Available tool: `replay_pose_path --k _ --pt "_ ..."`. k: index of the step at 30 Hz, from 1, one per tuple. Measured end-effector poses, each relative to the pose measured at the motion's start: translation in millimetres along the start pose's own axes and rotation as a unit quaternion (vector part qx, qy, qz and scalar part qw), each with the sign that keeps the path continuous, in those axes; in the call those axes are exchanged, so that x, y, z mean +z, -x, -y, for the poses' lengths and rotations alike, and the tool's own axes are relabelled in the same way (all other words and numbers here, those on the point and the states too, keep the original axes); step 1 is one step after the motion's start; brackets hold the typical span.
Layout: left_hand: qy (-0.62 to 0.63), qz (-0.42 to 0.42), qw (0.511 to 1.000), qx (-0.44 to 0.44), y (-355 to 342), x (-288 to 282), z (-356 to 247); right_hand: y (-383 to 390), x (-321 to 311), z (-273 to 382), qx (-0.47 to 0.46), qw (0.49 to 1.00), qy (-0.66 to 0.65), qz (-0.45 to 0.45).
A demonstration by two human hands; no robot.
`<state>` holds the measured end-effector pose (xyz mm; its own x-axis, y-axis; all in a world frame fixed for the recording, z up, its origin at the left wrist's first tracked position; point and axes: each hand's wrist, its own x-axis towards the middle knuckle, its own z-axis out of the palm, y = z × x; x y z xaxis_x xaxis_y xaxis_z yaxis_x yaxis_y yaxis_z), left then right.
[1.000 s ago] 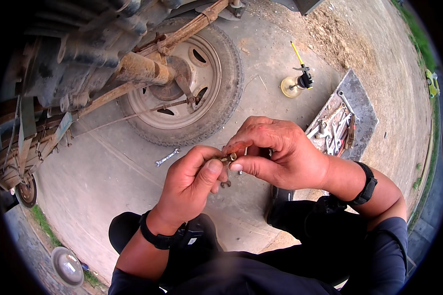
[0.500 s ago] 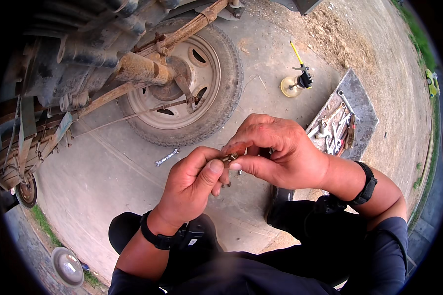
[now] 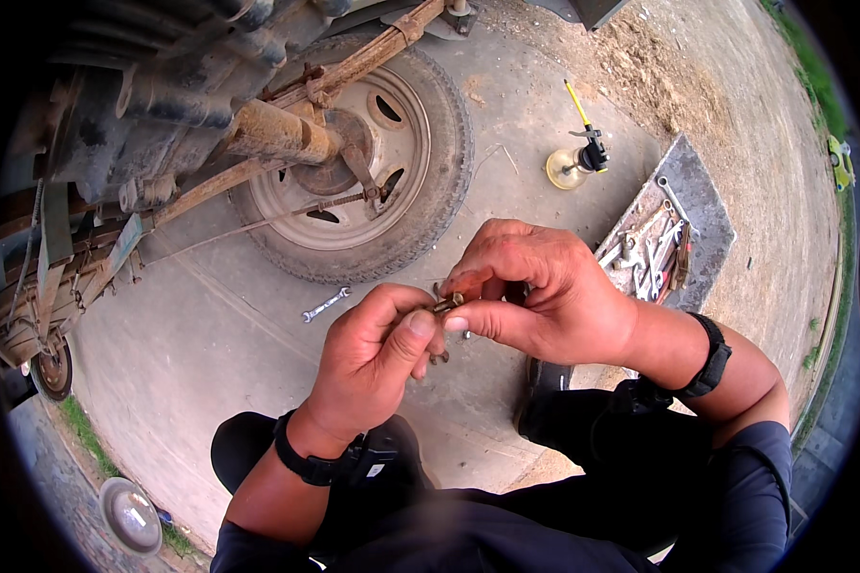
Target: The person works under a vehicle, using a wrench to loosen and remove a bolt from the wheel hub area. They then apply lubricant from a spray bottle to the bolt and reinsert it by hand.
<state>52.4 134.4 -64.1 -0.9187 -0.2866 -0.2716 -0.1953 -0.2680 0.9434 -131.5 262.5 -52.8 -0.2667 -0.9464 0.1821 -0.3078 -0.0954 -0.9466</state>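
Note:
A small brass-coloured metal fitting (image 3: 448,304) is held between my two hands, over the concrete in front of my knees. My left hand (image 3: 365,358) pinches one end between thumb and forefinger. At the other end, the thumb and forefinger of my right hand (image 3: 545,291) close on it, so most of the fitting is covered. Just below my left fingertips shows a small brownish metal piece (image 3: 440,358); whether it is held or lies on the ground, I cannot tell. An open-end wrench (image 3: 326,304) lies on the concrete left of my hands.
A large wheel (image 3: 440,181) and a rusty axle (image 3: 287,134) stand at the upper left. Beyond my right hand are an oil can (image 3: 566,170) with a yellow spout and a metal tray (image 3: 712,224) of wrenches. A round dish (image 3: 131,516) lies at the lower left.
The right fingertips have shifted slightly around the end of the fitting, and the fitting has turned a little. My left hand keeps its pinch.

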Motion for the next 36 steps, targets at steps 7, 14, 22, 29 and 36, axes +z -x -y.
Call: replay_pose_path --k 7,14,22,29,36 --pt "-0.03 -0.062 0.997 0.042 0.2 -2.1 3.2 0.6 -0.9 10.1 0.115 0.993 -0.031 -0.001" --pt "-0.185 -0.066 0.969 0.151 -4.3 -2.9 -4.0 0.9 -0.5 -3.4 0.009 0.999 0.036 0.004" --pt "-0.253 -0.061 0.943 0.205 -6.5 -7.7 -3.7 -0.2 -1.1 1.0 0.006 0.998 0.054 0.04" --pt "-0.287 -0.071 0.93 0.217 -7.3 -7.9 -5.2 -1.5 -1.6 6.2 0.121 0.989 0.025 0.086" --pt "-0.195 -0.011 0.981 0.018 -3.3 -15.0 -6.5 -1.7 -2.6 4.5 0.026 0.997 0.058 0.052"
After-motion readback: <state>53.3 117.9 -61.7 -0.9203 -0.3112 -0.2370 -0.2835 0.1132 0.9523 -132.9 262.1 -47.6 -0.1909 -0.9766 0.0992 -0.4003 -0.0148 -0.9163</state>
